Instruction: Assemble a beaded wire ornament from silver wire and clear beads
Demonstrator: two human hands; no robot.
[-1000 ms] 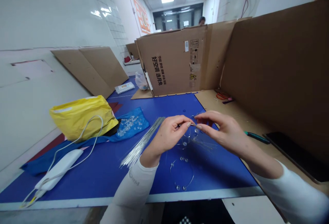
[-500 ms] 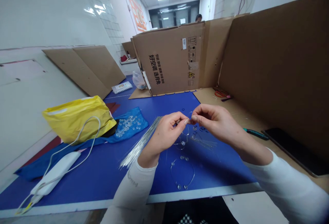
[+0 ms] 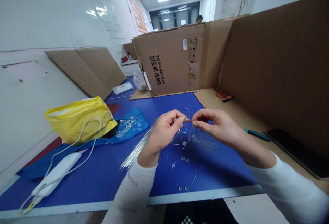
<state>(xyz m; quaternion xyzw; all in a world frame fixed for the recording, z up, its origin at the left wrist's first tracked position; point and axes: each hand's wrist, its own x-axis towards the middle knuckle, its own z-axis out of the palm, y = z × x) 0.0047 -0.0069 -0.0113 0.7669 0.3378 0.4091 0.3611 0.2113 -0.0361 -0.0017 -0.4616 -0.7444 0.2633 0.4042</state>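
Observation:
Over the blue table (image 3: 218, 172), my left hand (image 3: 168, 128) pinches a thin looped wire (image 3: 185, 128) between thumb and index finger. My right hand (image 3: 216, 122) is just to its right, thumb and index pinched together near the wire's end; what they hold is too small to make out. Below the hands lie curved wire pieces with a clear bead (image 3: 184, 143). A wire ring with clear beads (image 3: 194, 176) lies nearer the table's front edge. A bundle of straight wires (image 3: 136, 152) is left of my left wrist, and shorter wires (image 3: 205, 143) lie under my right hand.
Clear beads (image 3: 128, 126) rest on a blue cloth beside a yellow bag (image 3: 79, 119). A white power strip (image 3: 56, 172) with its cable lies front left. Cardboard walls (image 3: 174, 59) stand behind and right. Pliers (image 3: 257, 134), red scissors (image 3: 222, 94) and a black phone (image 3: 295, 152) are at right.
My hands have moved slightly apart, my right hand a little lower. The wire loop now shows more clearly between them.

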